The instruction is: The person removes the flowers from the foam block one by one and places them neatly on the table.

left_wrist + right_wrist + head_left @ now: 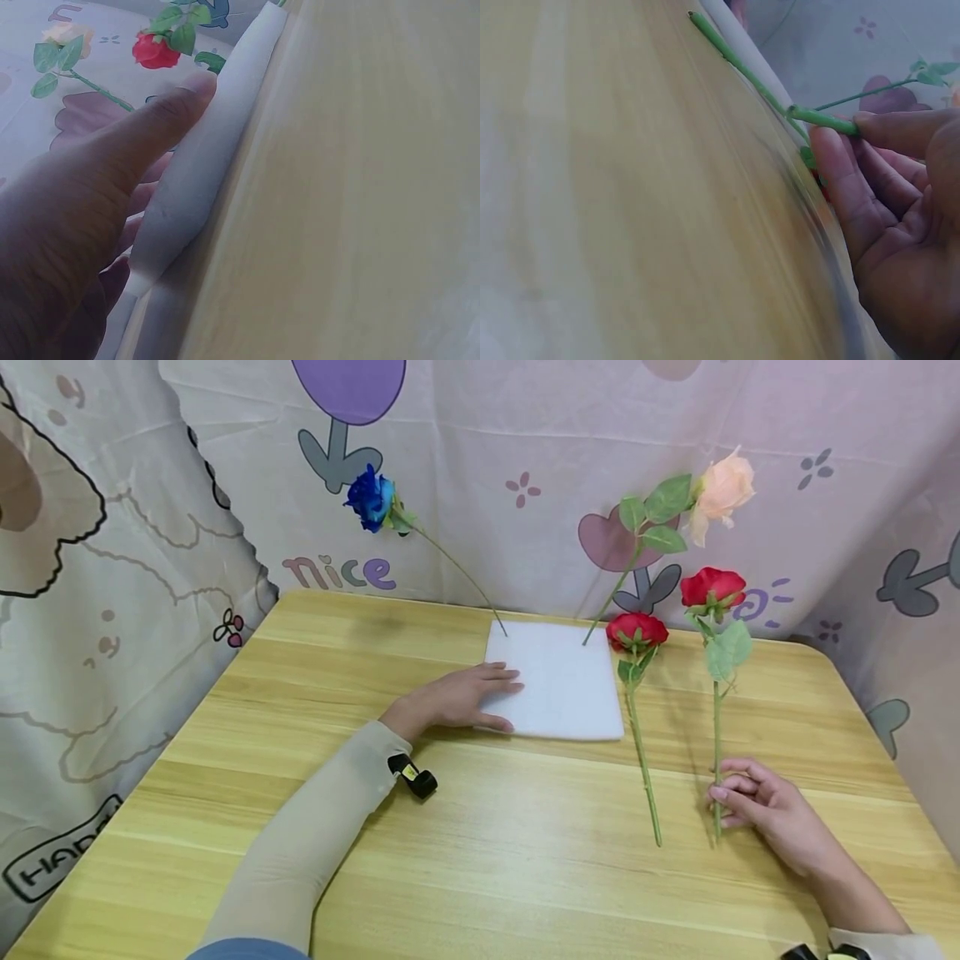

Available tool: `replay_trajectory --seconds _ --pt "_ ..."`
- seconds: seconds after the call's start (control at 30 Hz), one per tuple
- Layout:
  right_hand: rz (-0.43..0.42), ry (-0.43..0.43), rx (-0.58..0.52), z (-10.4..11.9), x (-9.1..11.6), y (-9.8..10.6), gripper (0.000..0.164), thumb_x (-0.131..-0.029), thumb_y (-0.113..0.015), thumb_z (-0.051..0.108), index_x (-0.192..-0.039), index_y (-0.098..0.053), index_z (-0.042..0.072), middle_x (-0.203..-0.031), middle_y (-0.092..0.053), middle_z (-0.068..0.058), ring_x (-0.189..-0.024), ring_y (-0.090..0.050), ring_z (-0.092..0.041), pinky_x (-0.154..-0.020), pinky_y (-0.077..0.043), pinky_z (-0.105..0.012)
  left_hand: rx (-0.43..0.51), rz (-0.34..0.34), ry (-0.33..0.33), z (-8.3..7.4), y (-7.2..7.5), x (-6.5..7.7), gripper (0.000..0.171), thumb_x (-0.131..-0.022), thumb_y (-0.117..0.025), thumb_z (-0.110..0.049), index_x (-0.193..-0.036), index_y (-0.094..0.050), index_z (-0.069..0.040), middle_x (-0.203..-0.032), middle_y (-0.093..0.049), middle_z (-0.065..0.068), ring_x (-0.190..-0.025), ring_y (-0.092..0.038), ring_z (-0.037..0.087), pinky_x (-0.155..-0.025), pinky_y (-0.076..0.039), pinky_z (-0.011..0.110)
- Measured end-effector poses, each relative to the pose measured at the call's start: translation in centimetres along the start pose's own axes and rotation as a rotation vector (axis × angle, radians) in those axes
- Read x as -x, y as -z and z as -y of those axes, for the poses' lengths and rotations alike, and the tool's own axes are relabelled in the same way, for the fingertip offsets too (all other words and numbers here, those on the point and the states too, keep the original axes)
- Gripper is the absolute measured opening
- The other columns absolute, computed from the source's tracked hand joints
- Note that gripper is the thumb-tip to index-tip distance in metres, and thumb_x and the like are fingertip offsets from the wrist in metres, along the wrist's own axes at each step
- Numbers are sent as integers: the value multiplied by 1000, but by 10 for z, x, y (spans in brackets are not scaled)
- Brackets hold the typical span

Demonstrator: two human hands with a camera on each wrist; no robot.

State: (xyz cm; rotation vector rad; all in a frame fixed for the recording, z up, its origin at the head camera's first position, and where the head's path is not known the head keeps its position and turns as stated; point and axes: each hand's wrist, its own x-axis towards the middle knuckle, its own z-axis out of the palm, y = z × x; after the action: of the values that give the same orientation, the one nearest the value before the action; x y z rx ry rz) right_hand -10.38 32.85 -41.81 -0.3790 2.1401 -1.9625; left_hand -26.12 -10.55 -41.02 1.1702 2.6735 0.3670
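A white foam board [558, 685] lies on the table, and my left hand [468, 693] rests on its left side with fingers spread. In the left wrist view the thumb [161, 116] lies along the board's near edge. My right hand [772, 810] pinches the lower stem of a red rose [714, 589] between thumb and fingers. That stem's cut end [821, 120] pokes out of the fingers in the right wrist view. A second red rose [637, 633] lies between the board and the right hand. A blue rose [371, 502] and a pale peach rose [723, 489] stand tilted at the board's back corners.
The wooden table [480, 860] reaches back to a patterned cloth [480, 468] hanging behind it. More patterned cloth hangs at the left and right. A black wrist camera [412, 778] sits on the left sleeve.
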Motion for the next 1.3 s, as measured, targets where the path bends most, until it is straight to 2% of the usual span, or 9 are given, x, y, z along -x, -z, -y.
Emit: replay_trajectory --seconds 0.2,0.33,0.63,0.93,1.3 --pt "50 -76 75 -2 1 1 33 -90 -48 0 -116 -32 -11 -92 -60 -10 -80 -60 -16 -60 -52 -37 -11 -2 -6 1 -1 0 83 -71 -39 -76 -140 -27 -31 -147 -14 -11 -134 -4 12 -107 -13 39" --pt "66 -115 85 -2 1 0 33 -91 -48 2 -116 -31 -10 -92 -60 -12 -82 -60 -16 -61 -52 -40 -21 -16 -16 1 -1 0 83 -71 -38 -76 -139 -28 -30 -146 -16 -11 -134 -5 11 -107 -13 37" --pt "64 -166 118 1 0 -1 35 -91 -49 7 -116 -30 -9 -94 -55 -12 -82 -59 -17 -63 -52 -41 -22 -32 -12 0 -1 1 82 -71 -40 -75 -139 -30 -30 -146 -17 -12 -134 -6 10 -107 -13 35" --pt "78 -258 73 2 2 3 38 -91 -50 9 -118 -29 -8 -93 -55 -9 -80 -57 -12 -63 -53 -38 -22 -28 -23 0 -1 0 82 -72 -39 -75 -139 -29 -29 -147 -17 -9 -134 -6 12 -107 -14 38" --pt "77 -301 86 3 0 2 39 -90 -52 11 -121 -32 -1 -87 -58 -11 -73 -59 -15 -62 -53 -35 -25 -27 -19 -1 -1 1 82 -72 -39 -75 -139 -28 -30 -146 -17 -10 -134 -6 11 -107 -14 36"
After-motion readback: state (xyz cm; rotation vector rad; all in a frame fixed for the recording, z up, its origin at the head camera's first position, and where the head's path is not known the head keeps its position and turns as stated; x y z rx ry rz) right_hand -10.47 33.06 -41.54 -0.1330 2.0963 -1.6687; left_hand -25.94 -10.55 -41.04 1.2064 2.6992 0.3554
